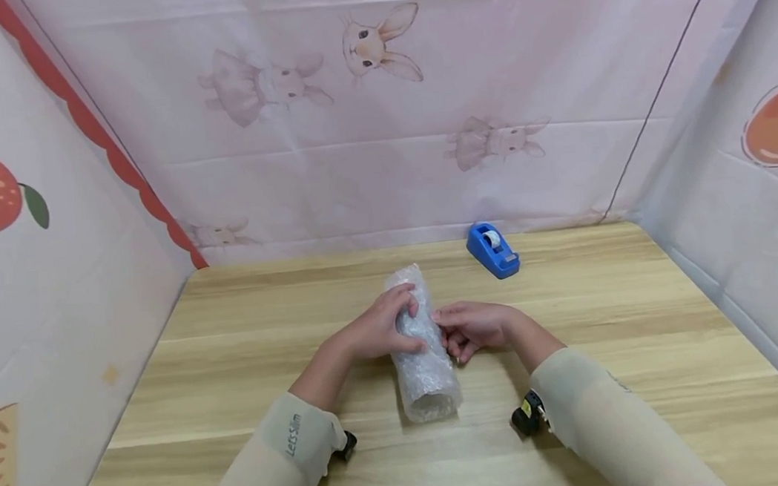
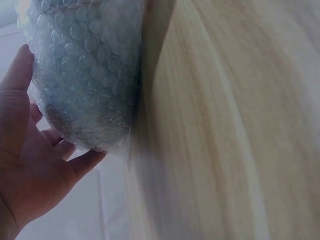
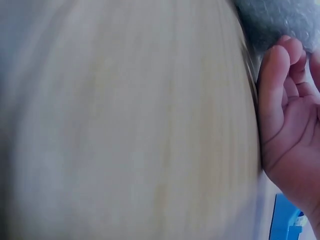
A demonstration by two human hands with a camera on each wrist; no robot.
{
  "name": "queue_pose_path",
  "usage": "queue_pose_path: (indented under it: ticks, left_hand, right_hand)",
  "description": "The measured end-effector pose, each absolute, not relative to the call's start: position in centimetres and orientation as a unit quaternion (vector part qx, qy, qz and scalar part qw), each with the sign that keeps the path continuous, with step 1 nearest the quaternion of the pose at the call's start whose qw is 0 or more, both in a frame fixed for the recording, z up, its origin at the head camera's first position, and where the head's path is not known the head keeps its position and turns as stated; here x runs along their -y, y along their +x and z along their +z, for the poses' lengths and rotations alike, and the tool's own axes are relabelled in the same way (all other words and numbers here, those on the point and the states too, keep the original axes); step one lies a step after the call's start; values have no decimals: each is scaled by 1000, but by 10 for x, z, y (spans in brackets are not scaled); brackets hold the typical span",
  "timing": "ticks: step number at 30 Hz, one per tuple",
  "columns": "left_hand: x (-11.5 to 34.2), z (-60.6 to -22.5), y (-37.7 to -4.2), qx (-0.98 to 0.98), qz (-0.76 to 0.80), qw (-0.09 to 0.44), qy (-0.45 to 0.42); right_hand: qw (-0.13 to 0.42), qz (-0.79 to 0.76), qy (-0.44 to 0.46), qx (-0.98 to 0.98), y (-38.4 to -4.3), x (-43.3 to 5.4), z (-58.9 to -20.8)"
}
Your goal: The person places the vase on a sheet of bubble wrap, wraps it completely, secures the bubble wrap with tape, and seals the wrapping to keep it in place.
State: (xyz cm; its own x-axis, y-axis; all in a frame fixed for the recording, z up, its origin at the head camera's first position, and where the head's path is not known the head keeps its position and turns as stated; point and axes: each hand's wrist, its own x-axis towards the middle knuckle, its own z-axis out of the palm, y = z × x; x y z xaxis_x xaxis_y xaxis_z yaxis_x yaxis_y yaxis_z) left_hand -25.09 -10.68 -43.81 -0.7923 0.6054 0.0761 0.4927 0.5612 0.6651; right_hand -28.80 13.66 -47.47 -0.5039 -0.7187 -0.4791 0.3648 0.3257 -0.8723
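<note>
A roll of clear bubble wrap (image 1: 430, 374) lies lengthwise on the wooden table, its near end showing an open hollow. What, if anything, is wrapped inside is hidden. My left hand (image 1: 382, 325) grips the roll from the left, thumb and fingers curved over its top; the left wrist view shows this hand (image 2: 37, 155) against the bubbly surface (image 2: 85, 75). On the other side, my right hand (image 1: 477, 328) pinches at the wrap's right side between thumb and fingers. In the right wrist view its curled fingers (image 3: 277, 75) meet the wrap (image 3: 275, 20).
A blue tape dispenser (image 1: 493, 251) with a roll of tape stands at the back of the table (image 1: 267, 332), right of the wrap. Printed cloth walls (image 1: 332, 179) enclose the table at the back and both sides.
</note>
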Motion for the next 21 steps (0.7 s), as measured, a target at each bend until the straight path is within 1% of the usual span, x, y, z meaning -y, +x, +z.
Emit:
queue_pose_path:
  ticks: [6,11,15,18,21]
  left_hand:
    - [109,-440,-251,-876,363,100,301]
    - [108,-440,-252,-873,375,114,290]
    - [107,-436,-252,-879,363,107,290]
    - [108,-431,-251,-889,343,99,287]
    - [110,-426,-250,-899,326,95,277]
  right_hand:
    - [486,-560,-134,-658,-287,-136,-479]
    - [477,-562,-124,-665,-287,-137,-478]
    - [469,-552,-127,-677,-286,-139,-475]
    - [451,-535,-130,-703,-287,-141,-471]
    - [418,-518,-124,-736,-288,-145,-466]
